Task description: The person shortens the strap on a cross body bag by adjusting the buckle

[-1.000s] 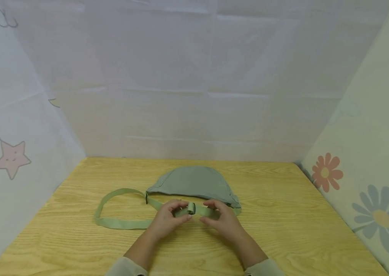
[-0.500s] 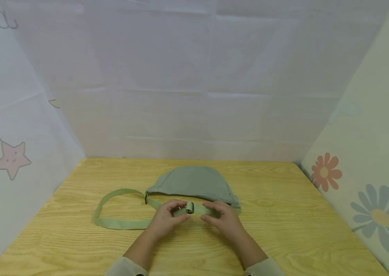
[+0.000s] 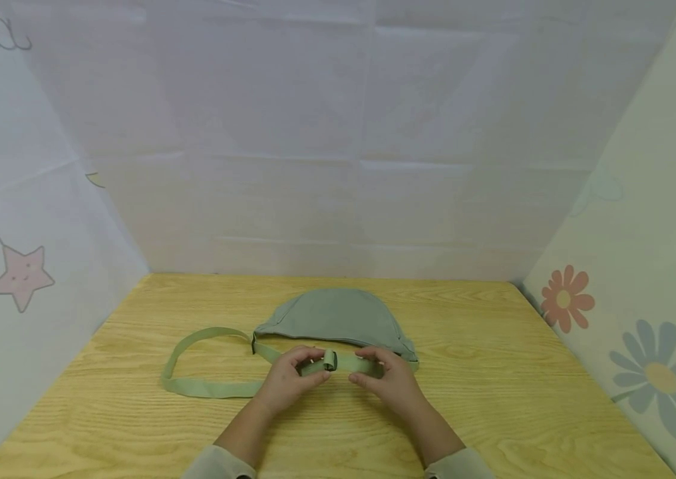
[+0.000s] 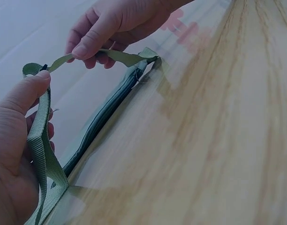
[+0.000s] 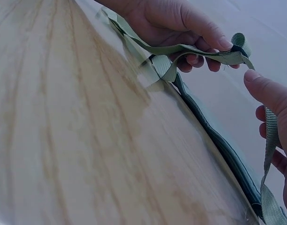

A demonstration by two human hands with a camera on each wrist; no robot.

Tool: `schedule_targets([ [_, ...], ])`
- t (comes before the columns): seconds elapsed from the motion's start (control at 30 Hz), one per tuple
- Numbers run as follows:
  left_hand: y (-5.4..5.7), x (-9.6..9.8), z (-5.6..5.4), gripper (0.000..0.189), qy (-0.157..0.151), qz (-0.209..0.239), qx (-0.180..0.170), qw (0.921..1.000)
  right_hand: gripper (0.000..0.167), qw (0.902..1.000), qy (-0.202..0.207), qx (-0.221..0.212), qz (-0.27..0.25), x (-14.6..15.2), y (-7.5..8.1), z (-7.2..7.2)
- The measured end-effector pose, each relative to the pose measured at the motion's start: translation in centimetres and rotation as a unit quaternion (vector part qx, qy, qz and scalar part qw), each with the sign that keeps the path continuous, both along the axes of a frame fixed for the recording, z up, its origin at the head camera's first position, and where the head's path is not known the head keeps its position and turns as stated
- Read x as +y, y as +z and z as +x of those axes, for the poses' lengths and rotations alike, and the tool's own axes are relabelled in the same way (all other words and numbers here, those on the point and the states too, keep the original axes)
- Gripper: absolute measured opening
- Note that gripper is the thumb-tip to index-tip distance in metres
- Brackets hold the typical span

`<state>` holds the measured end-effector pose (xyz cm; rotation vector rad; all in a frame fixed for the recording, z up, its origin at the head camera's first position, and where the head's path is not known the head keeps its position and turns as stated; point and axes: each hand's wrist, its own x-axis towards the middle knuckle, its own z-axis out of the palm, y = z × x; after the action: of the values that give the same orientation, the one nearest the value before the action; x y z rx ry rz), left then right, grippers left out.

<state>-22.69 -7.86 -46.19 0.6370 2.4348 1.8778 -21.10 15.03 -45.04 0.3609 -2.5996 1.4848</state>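
A grey-green waist bag (image 3: 338,316) lies on the table, its light green webbing strap (image 3: 212,388) looping out to the left. In front of the bag, my left hand (image 3: 285,382) pinches the strap beside a dark slider buckle (image 3: 335,361), thumb on top. A small loop of webbing stands up through that buckle, also visible in the left wrist view. My right hand (image 3: 393,380) pinches the strap a little to the right, between thumb and fingers. Between the hands the strap is raised off the table, as the right wrist view (image 5: 218,56) shows.
The wooden table (image 3: 523,386) meets a pale hanging sheet (image 3: 338,166) at the back. Printed sheets stand on both sides, with a pink star (image 3: 19,276) on the left and flowers (image 3: 661,379) on the right. A second dark strap fitting (image 3: 254,342) sits at the bag's left end.
The slider buckle and my left fingertips have shifted very slightly left since the first frame. Both hands keep their pinch on the strap, and the bag stays put.
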Motion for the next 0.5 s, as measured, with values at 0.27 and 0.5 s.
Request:
schedule_targets([
  [0.27,-0.03,0.04,-0.04,0.033,-0.001,0.004,-0.001,1.0000,0.031,0.9990,-0.012,-0.021,-0.036,-0.07,0.06,-0.03],
  [0.5,-0.17,0.08,-0.15,0.031,-0.004,0.004,-0.001,1.0000,0.032,0.9985,-0.010,-0.035,-0.042,-0.21,0.24,0.10],
])
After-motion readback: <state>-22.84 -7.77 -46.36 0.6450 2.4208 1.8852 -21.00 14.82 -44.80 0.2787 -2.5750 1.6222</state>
